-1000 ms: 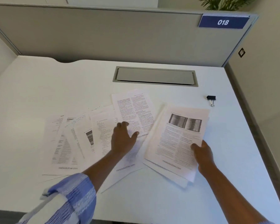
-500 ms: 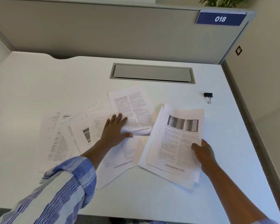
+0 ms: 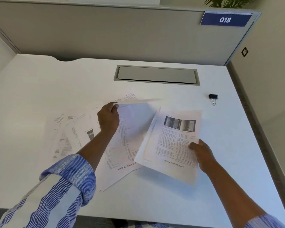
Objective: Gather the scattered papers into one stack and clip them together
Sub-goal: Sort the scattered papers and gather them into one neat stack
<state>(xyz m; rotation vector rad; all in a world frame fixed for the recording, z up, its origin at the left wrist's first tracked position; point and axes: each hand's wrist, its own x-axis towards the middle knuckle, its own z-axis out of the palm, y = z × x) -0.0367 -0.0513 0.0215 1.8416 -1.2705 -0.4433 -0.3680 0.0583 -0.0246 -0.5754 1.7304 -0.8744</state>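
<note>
Printed sheets lie on a white desk. My right hand grips a small stack of papers by its right edge; the top page shows two dark pictures. My left hand pinches a single sheet by its near corner, and the sheet is lifted and blurred. Under it lies another printed page. Several more sheets are fanned out to the left. A black binder clip sits alone at the right of the desk.
A grey cable tray lid is set into the desk behind the papers. A grey partition with a blue "018" sign closes off the back. The desk's right edge runs along a wall.
My left hand went from pressing flat on the middle sheets to pinching one sheet and lifting it off the desk. The right hand keeps its hold on the stack.
</note>
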